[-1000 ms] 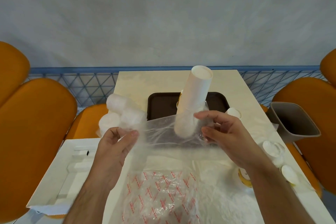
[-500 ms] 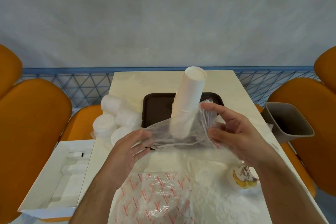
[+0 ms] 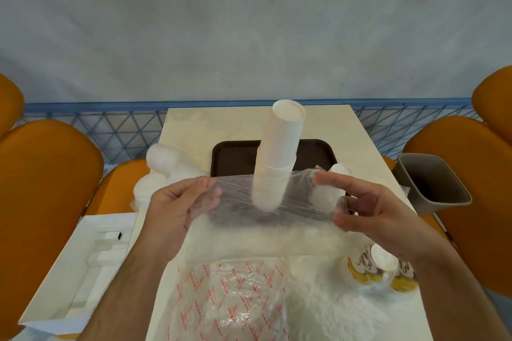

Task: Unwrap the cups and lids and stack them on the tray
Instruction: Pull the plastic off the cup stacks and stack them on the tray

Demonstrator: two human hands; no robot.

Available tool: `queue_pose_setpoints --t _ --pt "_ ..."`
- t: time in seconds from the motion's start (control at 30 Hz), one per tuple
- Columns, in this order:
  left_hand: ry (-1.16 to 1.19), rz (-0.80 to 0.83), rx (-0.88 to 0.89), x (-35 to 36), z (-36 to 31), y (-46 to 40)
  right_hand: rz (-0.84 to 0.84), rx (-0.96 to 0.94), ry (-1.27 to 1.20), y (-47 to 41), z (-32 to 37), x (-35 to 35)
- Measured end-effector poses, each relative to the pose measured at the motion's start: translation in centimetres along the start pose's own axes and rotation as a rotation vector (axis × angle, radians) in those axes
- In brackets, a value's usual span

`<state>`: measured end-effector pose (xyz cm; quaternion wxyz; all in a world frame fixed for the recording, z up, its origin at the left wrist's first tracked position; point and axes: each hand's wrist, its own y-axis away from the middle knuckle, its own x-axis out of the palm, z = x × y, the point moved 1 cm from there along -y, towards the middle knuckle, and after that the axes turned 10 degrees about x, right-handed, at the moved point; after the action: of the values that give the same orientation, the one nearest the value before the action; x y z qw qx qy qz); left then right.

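Both hands are raised just in front of the brown tray [image 3: 318, 150], pulling a sheet of clear plastic wrap [image 3: 266, 203] taut between them. The left hand [image 3: 177, 203] is palm-up on the tray's near left side, its fingertips and thumb pinching the wrap's left edge. The right hand [image 3: 368, 206] is at the tray's near right side, index finger stretched out along the wrap's upper edge while thumb and lower fingers pinch the lower edge. The forearms run back toward the camera from either side.

The tall stack of white cups [image 3: 277, 158] stands on the tray, leaning, its lower end seen through the stretched wrap. Wrapped white lids [image 3: 163, 166] lie bundled off the tray's left edge, and a yellow-printed cup pack [image 3: 382, 271] sits nearer the camera than the tray, on its right, under the right wrist. A grey bin [image 3: 429, 185] stands to the right of the tray.

Compared with half a second ago, the hands have drawn apart: the left hand, then flat-fingered under a slack, bunched wrap, has turned up and outward to grip, and the right has moved away from the stack, so the wrap is now stretched wide and flat.
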<state>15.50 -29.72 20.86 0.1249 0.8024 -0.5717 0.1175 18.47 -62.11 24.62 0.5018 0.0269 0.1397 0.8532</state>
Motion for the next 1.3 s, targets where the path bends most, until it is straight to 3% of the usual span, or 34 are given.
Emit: queue_pose_setpoints --t 0.33,0.5,0.67,0.97,1.3 --pt "-0.093 0.114 0.136 0.0 -1.2 0.3 -0.11 0.005 -0.155 -1.9 -0.6 3.0" --pt "-0.132 0.116 0.141 -1.3 -1.5 0.7 -0.054 -0.036 -0.139 -1.8 -0.9 3.0" --pt "-0.201 0.102 0.112 -0.8 -1.5 1.2 -0.233 0.062 -0.425 -2.8 -0.3 3.3" --pt "-0.049 0.038 0.078 -0.5 -1.8 1.4 -0.373 0.051 -0.287 -3.5 -0.1 3.3" --pt "-0.048 -0.043 0.145 -1.0 -1.2 1.5 -0.558 0.043 -0.513 -3.6 -0.1 4.1"
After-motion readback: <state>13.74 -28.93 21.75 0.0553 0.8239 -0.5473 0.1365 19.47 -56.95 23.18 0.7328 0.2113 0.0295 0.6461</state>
